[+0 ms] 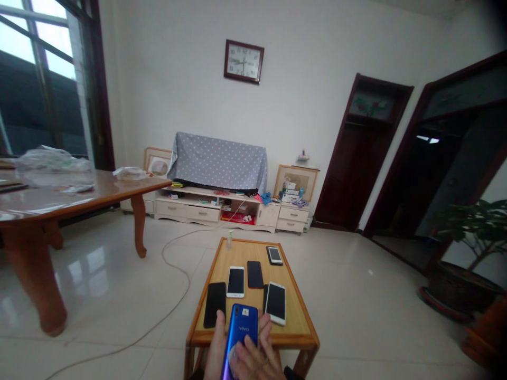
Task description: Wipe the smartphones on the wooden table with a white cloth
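A blue vivo smartphone [240,328] is held back side up over the near edge of the small wooden table. My left hand [215,348] is closed around it, thumb along the left edge and fingers showing past the right edge. On the lower back of the phone rests my right hand [255,361], its fingers pressing a small white wad [232,354], perhaps tissue or cloth. Near the camera lens, a small white sticker [245,312] is stuck on. Closest to my hands lie a black phone [215,305] on the left and a white-framed phone [276,303] on the right, overlapping a dark one.
Farther up the wooden table [247,248] are a white phone [236,282], a dark phone [255,274], a small white-framed phone [274,255] on a dark one, and a small bottle [229,240]. A cable [186,274] crosses the floor. A larger table [119,186] stands left.
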Demonstrator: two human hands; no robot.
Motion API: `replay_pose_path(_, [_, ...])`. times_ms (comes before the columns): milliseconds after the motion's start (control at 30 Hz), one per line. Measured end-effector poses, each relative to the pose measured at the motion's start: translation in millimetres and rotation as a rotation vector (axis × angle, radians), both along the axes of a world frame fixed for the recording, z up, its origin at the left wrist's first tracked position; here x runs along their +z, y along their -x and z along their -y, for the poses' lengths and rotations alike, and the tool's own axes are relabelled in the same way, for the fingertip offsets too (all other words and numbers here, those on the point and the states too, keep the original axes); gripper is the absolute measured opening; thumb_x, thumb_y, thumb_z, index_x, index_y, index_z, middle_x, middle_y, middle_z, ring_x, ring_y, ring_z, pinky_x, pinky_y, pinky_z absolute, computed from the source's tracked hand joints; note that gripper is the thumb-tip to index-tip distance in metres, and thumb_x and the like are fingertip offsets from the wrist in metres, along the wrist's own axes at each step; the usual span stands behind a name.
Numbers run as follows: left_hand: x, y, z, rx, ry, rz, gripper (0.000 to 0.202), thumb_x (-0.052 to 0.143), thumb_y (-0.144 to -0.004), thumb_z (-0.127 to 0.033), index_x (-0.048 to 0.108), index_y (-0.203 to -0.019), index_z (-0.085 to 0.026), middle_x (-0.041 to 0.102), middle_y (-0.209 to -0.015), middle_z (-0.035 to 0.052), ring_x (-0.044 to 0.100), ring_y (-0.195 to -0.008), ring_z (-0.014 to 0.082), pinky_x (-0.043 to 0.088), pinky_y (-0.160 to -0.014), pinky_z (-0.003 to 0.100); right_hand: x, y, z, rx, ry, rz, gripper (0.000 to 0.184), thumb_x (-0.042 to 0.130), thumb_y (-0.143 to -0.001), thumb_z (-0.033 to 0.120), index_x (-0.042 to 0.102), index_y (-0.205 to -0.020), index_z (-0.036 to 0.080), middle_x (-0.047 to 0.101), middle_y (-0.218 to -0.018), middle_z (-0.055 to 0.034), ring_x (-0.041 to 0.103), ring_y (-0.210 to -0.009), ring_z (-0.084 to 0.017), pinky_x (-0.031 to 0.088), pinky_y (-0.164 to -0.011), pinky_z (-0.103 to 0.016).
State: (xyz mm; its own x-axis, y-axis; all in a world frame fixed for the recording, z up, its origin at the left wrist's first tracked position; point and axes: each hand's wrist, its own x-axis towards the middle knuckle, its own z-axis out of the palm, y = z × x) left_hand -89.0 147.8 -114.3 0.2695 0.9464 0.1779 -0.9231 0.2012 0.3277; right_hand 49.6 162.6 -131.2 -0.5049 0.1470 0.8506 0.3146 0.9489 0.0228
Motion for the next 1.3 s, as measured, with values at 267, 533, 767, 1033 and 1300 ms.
replay_pose_path(267, [57.3,-36,78,-0.014,0.018,-0.047,0.08,0.053,-0.091,-0.063,0.044,-0.151,-0.011,0.06,-0.142,0.02,0.053,-0.135,0.0351,0.029,-0.12,0.049,62.7,-43,62,0.015,-0.103,0.032,0.026,0.043,-0.107,0.026,0.068,-0.112,0.03,0.079,-0.111,0.0039,0.073,-0.108,-0.017,0.052,-0.106,-0.036])
replay_pose_path(533, [79.5,-69,138,0.05,0.043,-0.03,0.074,0.046,-0.095,-0.062,0.046,-0.149,-0.012,0.06,-0.141,0.0203,0.05,-0.137,0.035,0.027,-0.12,0.052,138.6,-69,145,0.042,0.224,-0.055,0.016,0.055,-0.098,0.021,0.067,-0.108,0.026,0.073,-0.097,-0.0042,0.066,-0.091,-0.022,0.052,-0.089,-0.042])
replay_pose_path(767, [117.1,-78,167,0.006,-0.051,-0.01,0.09,0.037,-0.088,-0.079,0.046,-0.149,-0.014,0.053,-0.149,0.0197,0.04,-0.144,0.0355,0.02,-0.123,0.052,140.2,-87,186,0.043,0.231,-0.038,0.016,0.05,-0.098,0.021,0.065,-0.098,0.023,0.062,-0.082,-0.0038,0.06,-0.074,-0.019,0.05,-0.069,-0.031])
replay_pose_path(1033, [110.6,-95,168,-0.037,-0.055,-0.138,0.088,0.037,-0.089,-0.078,0.049,-0.148,-0.013,0.059,-0.143,0.0188,0.041,-0.144,0.0351,0.019,-0.123,0.051,166.0,-91,179,-0.05,0.291,-0.122,0.011,0.052,-0.098,0.024,0.062,-0.095,0.023,0.064,-0.086,-0.0036,0.062,-0.081,-0.02,0.052,-0.077,-0.031])
replay_pose_path(1300, [114.4,-87,164,-0.028,-0.144,-0.076,0.094,0.038,-0.082,-0.084,0.044,-0.152,-0.021,0.05,-0.153,0.0152,0.03,-0.15,0.0347,0.015,-0.124,0.05,125.9,-86,171,-0.04,0.118,-0.093,0.015,0.057,-0.096,0.03,0.064,-0.082,0.029,0.061,-0.075,-0.0002,0.061,-0.07,-0.019,0.051,-0.064,-0.026])
